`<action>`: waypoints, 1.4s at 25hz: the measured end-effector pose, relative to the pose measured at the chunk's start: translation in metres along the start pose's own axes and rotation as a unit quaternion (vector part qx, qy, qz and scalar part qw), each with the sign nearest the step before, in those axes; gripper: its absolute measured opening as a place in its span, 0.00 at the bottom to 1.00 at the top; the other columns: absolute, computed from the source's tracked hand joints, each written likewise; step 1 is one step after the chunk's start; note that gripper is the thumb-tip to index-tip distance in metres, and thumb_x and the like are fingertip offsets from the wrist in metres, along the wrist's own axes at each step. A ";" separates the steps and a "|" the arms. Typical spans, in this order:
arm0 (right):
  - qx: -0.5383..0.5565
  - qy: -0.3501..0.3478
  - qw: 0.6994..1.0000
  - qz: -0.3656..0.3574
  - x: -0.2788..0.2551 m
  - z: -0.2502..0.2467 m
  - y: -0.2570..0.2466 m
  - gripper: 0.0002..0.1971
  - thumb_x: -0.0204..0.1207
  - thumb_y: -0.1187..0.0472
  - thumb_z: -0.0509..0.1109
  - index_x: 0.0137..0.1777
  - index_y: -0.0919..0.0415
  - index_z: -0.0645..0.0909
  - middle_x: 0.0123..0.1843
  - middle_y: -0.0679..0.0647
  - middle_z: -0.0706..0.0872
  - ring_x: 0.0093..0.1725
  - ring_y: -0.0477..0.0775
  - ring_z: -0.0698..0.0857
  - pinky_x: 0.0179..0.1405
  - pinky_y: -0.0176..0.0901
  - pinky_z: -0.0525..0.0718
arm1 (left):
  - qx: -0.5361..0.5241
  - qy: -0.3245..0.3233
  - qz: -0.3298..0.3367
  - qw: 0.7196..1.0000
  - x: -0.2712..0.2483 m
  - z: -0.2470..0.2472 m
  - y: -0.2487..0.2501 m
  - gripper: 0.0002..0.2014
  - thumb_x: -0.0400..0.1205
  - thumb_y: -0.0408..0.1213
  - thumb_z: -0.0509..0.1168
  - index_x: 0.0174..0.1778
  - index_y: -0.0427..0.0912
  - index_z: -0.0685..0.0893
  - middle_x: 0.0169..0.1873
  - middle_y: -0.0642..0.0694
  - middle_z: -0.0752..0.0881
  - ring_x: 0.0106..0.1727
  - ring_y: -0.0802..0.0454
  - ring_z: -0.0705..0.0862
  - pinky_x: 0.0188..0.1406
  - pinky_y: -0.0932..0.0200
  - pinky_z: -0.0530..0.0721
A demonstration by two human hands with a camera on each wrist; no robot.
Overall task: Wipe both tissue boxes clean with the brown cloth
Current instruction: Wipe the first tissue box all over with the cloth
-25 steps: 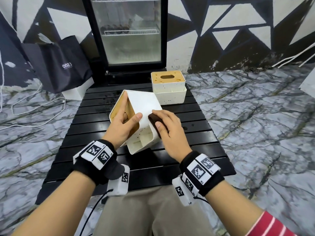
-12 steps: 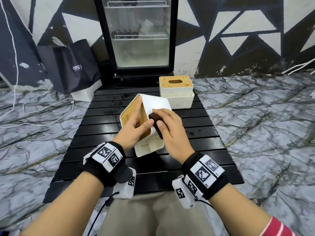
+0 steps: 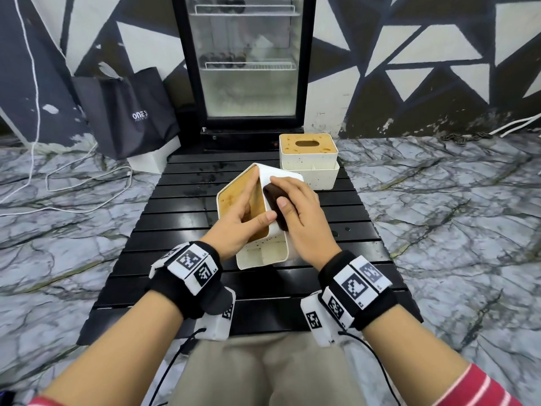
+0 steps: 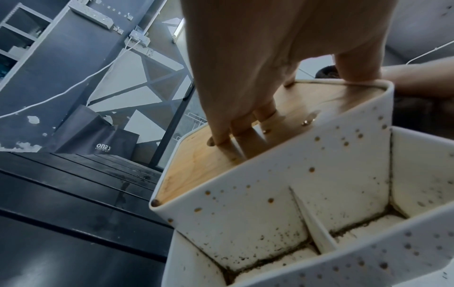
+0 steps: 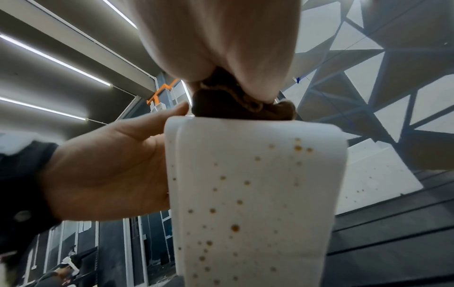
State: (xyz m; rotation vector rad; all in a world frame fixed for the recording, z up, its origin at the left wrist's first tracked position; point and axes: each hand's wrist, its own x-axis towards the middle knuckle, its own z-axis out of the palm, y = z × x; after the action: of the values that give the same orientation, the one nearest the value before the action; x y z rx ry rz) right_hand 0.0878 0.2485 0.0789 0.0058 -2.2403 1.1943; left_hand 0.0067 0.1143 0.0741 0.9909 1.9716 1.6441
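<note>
Black slatted table (image 3: pixel 187 238) is the landmark. Glass-door fridge (image 3: pixel 244 65) stands behind its far edge; dark paper bag (image 3: pixel 128 112) w/ white lettering sits on the marble floor off its far-left corner.

On the table's far end, right of centre: second tissue box (image 3: pixel 307 159), upright, white body w/ brown specks, wood lid w/ oval slot facing up.

Over the table's middle: near tissue box (image 3: pixel 265 253), tilted up on edge so its wood lid faces left; brown spots on the white walls and grime in the open side compartments, per left wrist view.

Left hand (image 3: pixel 240 227) grips that box: fingers (image 4: pixel 221 134) close together, flat on the wood lid, thumb hooked over the top edge.

Right hand (image 3: pixel 301 215) presses the brown cloth (image 3: pixel 276 205) onto the box's white upper side, fingers curled over it & clamped on it; the cloth is bunched under the palm in the right wrist view.
</note>
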 end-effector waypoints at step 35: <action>-0.043 0.040 0.998 -0.005 -0.029 0.010 0.010 0.24 0.78 0.48 0.48 0.71 0.54 0.71 0.66 0.47 0.72 0.67 0.45 0.63 0.69 0.27 0.54 | -0.034 -0.009 0.001 0.999 0.005 0.001 -0.001 0.37 0.71 0.57 0.68 0.70 0.83 0.55 0.78 0.55 0.68 0.78 0.55 0.67 0.80 0.44 0.63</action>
State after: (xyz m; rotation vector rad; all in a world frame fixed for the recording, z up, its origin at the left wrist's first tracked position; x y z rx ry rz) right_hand 0.1040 0.2393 0.0532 -0.0631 -2.2172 1.0729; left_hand 0.0040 0.1183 0.0739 0.9785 1.8898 1.6852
